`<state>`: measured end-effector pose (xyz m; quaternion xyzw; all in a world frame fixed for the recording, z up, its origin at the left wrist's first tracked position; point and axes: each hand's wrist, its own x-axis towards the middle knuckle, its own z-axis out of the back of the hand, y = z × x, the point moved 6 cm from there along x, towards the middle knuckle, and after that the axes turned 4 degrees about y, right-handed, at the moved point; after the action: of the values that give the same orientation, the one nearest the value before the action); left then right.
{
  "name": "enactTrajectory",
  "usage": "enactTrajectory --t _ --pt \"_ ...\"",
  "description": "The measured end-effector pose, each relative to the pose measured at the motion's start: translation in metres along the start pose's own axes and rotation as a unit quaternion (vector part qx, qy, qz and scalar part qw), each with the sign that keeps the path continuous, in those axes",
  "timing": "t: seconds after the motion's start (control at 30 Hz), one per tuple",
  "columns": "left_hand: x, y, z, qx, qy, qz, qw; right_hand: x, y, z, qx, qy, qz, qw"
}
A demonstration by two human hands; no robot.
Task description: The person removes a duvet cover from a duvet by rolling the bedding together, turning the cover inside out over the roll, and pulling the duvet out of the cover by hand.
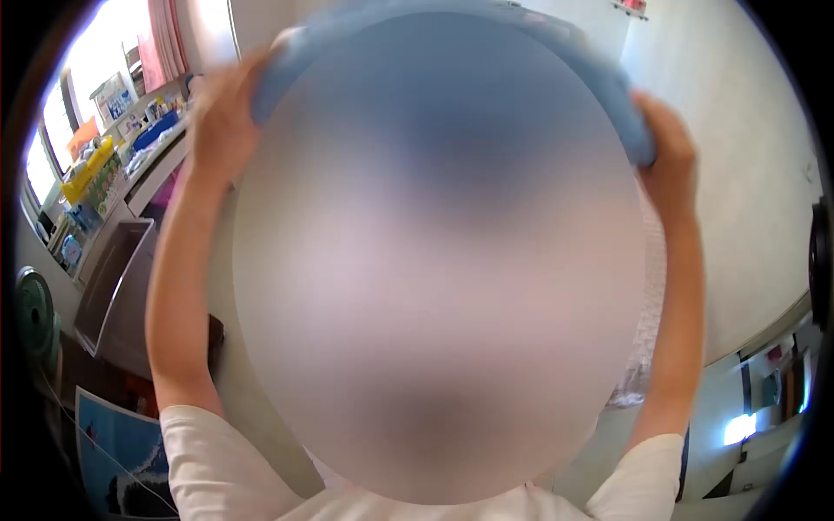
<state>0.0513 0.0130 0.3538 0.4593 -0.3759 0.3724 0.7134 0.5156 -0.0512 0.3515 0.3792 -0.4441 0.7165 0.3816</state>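
1. Location: the blue item (604, 69), apparently soft, is arching across the far side between my raised arms. The blurred centre is concealing whatever lies below.
2. Grip: my left grip (221, 122) is clasping the item's left end, and my right grip (671, 156) is clasping its right end. Both are curling closed around it; I am not able to tell how firmly.
3. Risk, slippage: I am holding only the ends, so a loose finger could be releasing one side and dropping the span.
4. Risk, skewing: my right grip is sitting slightly nearer than my left, so uneven pulling could be twisting the item.
5. Risk, contact: furnishings are standing left, including a grey bin (113, 291) and a fan (35, 300); a wide leftward swing could be striking them.
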Motion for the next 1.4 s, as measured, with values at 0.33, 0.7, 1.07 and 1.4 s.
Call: enactTrajectory --t 0.33,0.7,1.07,1.4 --pt "-0.305 -0.177 -0.045 -0.223 0.303 0.092 0.922 -0.323 0.161 -0.056 0.152 0.385 -0.139 0.900" --pt "-0.289 -0.200 -0.019 -0.187 0.262 0.003 0.947 -0.326 0.182 -0.055 0.143 0.277 -0.109 0.944" --pt "-0.309 -0.144 -0.051 -0.441 0.563 0.225 0.662 -0.315 0.142 -0.122 0.417 0.706 -0.315 0.479" --pt "-0.308 -0.150 -0.008 -0.233 0.325 0.342 0.850 -0.192 0.308 -0.073 0.290 0.376 -0.028 0.880"
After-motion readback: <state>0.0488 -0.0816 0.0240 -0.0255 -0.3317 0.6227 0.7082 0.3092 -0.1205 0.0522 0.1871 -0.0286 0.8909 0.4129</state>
